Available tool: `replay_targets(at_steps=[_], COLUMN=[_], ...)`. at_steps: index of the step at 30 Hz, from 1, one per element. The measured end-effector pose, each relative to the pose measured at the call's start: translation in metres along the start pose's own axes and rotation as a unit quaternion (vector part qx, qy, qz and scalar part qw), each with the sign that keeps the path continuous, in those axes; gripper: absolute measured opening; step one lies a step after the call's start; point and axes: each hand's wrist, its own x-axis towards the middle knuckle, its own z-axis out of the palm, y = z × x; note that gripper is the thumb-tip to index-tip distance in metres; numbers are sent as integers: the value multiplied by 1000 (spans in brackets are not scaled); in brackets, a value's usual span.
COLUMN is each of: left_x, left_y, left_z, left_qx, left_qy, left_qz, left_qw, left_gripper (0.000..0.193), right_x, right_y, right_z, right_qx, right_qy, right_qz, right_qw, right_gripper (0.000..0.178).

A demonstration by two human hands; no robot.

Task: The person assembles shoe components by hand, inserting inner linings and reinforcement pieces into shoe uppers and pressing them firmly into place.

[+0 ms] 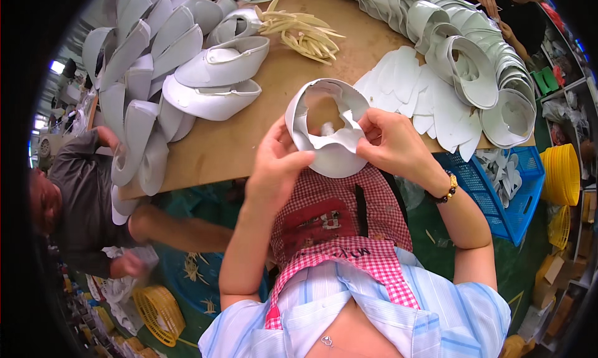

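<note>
White shoe upper (339,159): held up between two hands at the near edge of the brown tabletop (212,147), in front of the checked apron (333,208); table colour shows through its hollow middle.
Left hand (277,162): closed on the upper's left wall, thumb at the near side.
Right hand (393,143): thumb and fingers pinching the upper's right edge; exact contact behind the wall hidden.
Piece in hand, progress: already curved into a ring, so judged partly worked; edge handling seems to be the present step, not yet released.
Right-hand row (464,78): many curved white uppers nested one in another along the table; judged shaped, but whether before or after this step cannot be told.
Left-hand heap (149,62): more white uppers, some upright, some on their sides; same uncertainty.
Flat white pieces (408,90): fanned out beside the nested row, loose, apparently not joined to any upper; likely work left.
Tan strips (305,37): loose bundle beyond the upper, untouched by either hand.
Remaining count: too many overlapping pieces to tell; judged well short of finished overall.
</note>
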Motion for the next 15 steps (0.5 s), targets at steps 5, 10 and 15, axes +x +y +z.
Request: replay_targets(at_steps=[5,10,15], left_x=[33,97,117], left_y=[56,51,48], left_z=[5,29,9], left_qx=[583,808,769], left_qy=[45,-111,-23], left_qz=[50,78,183], left_qw=[809,574,612], left_gripper=[68,47,13], right_x=[15,18,-19], right_y=[-5,-21,18], right_z=[-10,-2,6], right_qx=[-118,-196,-186], right_qy=[-75,-87,93], right_qz=[-32,7,-136], right_qw=[990,977,969], right_gripper=[26,27,16])
